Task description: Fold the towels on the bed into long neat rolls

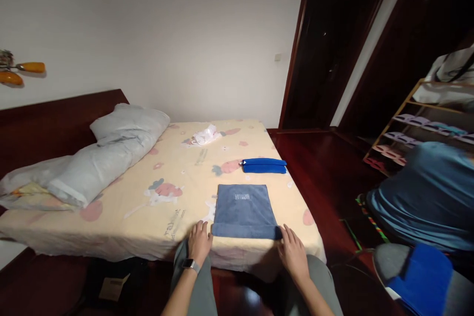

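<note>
A folded grey-blue towel [244, 210] lies flat near the front edge of a bed with a cream cartoon-print sheet [174, 182]. My left hand [199, 243], with a watch on its wrist, rests fingers outstretched at the towel's near left corner. At the near right corner lies my right hand [292, 253], fingers flat and apart, fingertips touching the towel's edge. Neither hand holds anything. A bright blue folded item [264, 165] lies further back on the bed, apart from the towel.
A grey pillow and bundled quilt [99, 158] fill the bed's left side. A small white cloth [206, 135] lies near the far edge. On the right a person in a blue top [433, 197] sits before a shoe rack [422, 128]. A dark doorway [326, 49] stands behind.
</note>
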`<state>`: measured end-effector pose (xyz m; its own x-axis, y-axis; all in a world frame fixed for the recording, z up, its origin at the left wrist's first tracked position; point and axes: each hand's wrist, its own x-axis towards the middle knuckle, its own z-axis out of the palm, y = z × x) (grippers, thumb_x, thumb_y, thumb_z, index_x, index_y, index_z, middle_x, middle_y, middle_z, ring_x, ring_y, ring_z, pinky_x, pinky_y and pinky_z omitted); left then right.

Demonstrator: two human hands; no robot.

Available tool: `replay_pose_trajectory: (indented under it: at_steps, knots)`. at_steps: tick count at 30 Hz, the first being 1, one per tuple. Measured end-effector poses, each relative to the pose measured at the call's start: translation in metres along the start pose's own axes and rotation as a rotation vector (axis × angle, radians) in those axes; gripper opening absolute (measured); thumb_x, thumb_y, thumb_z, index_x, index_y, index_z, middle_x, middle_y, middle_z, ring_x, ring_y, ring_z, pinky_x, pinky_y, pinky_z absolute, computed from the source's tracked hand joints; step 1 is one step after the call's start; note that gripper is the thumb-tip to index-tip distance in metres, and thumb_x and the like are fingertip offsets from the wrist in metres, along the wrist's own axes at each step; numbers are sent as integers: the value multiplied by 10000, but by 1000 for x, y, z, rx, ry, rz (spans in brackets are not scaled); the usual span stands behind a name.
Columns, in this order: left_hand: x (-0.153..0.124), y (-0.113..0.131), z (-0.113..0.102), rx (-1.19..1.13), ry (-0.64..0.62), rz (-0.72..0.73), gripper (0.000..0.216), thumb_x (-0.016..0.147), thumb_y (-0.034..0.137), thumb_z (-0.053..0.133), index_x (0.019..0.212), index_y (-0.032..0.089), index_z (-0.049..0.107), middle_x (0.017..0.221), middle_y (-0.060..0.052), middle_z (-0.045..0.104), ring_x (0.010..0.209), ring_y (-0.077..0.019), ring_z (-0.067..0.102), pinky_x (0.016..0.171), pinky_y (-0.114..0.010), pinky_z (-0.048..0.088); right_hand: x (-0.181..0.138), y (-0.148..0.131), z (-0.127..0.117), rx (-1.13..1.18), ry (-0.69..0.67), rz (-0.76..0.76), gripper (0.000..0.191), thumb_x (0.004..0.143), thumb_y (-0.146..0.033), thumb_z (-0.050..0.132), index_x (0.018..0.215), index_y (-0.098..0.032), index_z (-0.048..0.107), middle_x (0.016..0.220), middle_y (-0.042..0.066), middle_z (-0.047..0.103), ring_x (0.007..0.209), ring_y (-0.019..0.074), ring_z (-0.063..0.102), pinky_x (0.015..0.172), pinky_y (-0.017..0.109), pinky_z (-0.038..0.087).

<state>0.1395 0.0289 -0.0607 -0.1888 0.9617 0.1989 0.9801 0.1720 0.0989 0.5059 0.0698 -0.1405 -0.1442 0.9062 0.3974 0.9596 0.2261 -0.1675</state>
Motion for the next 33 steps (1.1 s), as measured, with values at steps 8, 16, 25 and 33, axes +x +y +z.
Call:
replay_pose_trajectory:
  at_steps: [8,16,25,33]
  knots:
    - [4,-5,17,-94,-103,210,575,844,137,520,1406,258,539,1414,-63,592,1298,-226,524,1109,-352,398,14,10,0,112,-200,-99,572,872,-149,429,1432,-180,543,1474,101,556,1271,251,563,1009,367,490]
    - [20,-2,29,-78,-187,380,560,861,112,510,1390,286,572,1399,-41,627,1283,-219,552,1135,-383,406,21,12,8,61,-188,-106,539,874,-93,436,1375,-204,601,1436,69,594,1206,255,584,942,367,507]
    - [16,-15,29,-74,-179,469,476,954,71,440,1368,240,602,1425,-24,630,1367,-181,498,1206,-377,337,15,29,-1,126,-102,-216,512,879,-73,437,1318,-222,655,1406,37,628,1142,263,591,951,385,501]
    - [2,-18,13,-281,-263,379,482,916,59,456,1325,266,607,1299,-27,677,1219,-186,586,1101,-339,416,-1,28,-15,464,-262,-101,456,888,-189,450,1277,-211,686,1316,79,682,1153,273,626,1004,437,506]
